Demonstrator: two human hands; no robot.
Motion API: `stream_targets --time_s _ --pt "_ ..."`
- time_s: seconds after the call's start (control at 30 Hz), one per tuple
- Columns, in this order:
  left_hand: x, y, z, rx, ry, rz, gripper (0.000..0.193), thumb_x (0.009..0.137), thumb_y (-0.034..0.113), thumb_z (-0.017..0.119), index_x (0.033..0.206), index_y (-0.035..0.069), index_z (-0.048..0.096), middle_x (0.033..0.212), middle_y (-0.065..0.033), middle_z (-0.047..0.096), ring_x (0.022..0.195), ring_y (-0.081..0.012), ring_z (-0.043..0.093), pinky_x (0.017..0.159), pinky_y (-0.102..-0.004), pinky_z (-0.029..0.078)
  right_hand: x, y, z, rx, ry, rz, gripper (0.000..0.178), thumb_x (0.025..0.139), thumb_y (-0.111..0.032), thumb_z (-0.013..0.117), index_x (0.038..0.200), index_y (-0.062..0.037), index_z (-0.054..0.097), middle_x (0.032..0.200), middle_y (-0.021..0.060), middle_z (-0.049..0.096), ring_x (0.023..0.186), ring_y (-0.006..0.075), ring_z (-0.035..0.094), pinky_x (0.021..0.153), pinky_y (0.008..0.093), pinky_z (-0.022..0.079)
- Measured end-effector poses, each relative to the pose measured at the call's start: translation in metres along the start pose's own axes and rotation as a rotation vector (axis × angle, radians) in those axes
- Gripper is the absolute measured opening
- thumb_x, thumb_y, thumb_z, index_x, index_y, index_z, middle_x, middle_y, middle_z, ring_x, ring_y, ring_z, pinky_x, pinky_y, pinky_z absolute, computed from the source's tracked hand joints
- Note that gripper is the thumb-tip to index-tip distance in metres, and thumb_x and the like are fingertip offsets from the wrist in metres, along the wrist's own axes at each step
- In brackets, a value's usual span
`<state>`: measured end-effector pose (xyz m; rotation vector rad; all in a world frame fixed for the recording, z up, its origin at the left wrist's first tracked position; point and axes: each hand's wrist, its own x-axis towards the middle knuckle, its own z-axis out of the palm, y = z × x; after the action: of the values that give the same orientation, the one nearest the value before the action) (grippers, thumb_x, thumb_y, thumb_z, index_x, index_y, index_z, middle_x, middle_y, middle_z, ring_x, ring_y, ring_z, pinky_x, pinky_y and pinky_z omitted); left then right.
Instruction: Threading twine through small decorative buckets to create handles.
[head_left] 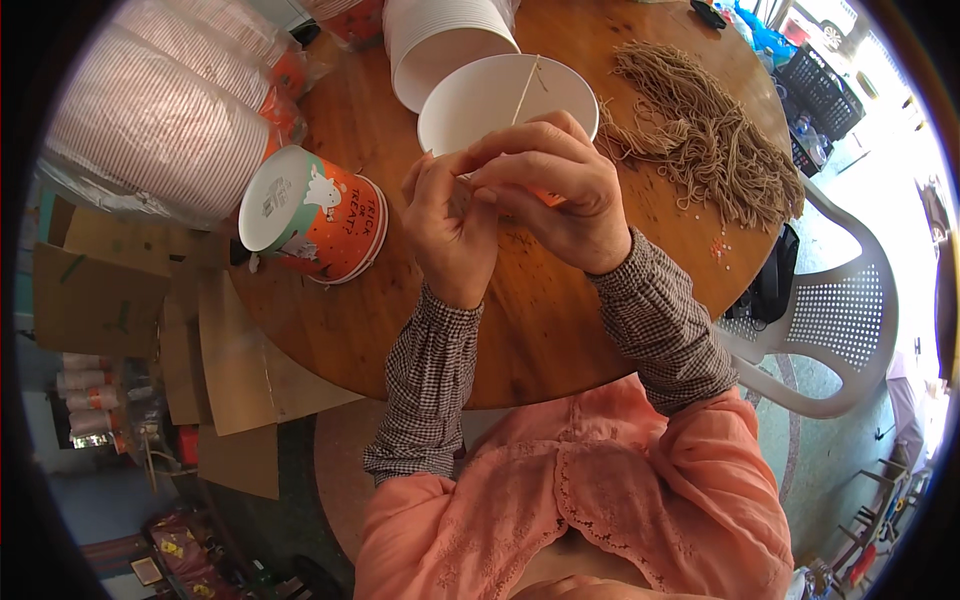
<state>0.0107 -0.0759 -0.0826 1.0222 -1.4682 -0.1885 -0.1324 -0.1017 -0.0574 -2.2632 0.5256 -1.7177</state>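
A thin beige cord (pixel 525 90) crosses the open mouth of a white paper bucket (pixel 470 100) and runs down behind my right hand (pixel 575 190). My left hand (pixel 453 228) meets it at the bucket's near rim, thumbs and fingertips close together in a pinch. Both hands are closed around the cord, though the pinched part is mostly hidden by my fingers. Some orange of the bucket's outer wall shows between them. To the left, an orange and green bucket (pixel 345 225) with a white cartoon figure lies tilted, its pale base turned toward the left.
Tangled beige cords (pixel 700 130) lie heaped at the table's right. Wrapped bucket stacks (pixel 160 130) fill the far left, and a white bucket stack (pixel 445 50) lies behind my hands. Cardboard (pixel 235 350) stands below the round table's left edge; a plastic chair (pixel 835 300) is at right.
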Motion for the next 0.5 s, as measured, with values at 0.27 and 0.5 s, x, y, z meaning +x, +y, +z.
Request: stream_targets --time_s 0.27,0.5 --pt "0.000 0.004 0.003 -0.190 -0.042 -0.151 0.010 0.088 0.007 0.068 0.097 0.003 0.068 0.084 -0.0048 0.069 0.086 -0.0162 0.061 0.096 -0.0338 0.040 0.001 0.005 -0.007 -0.055 -0.027 0.228 0.020 0.078 -0.004 0.067 0.098 -0.0080 0.066 0.088 0.0076 0.066 0.084 0.0251 0.063 0.078 0.0366 0.048" --pt "0.005 0.003 -0.002 -0.016 -0.069 -0.085 0.011 0.087 0.012 0.071 0.093 0.002 0.068 0.094 -0.0058 0.068 0.095 -0.0169 0.059 0.086 -0.0301 0.045 -0.001 0.014 -0.009 -0.209 -0.029 -0.013 0.023 0.072 -0.005 0.070 0.094 -0.0099 0.065 0.086 0.0049 0.060 0.084 0.0252 0.058 0.077 0.0369 0.045"
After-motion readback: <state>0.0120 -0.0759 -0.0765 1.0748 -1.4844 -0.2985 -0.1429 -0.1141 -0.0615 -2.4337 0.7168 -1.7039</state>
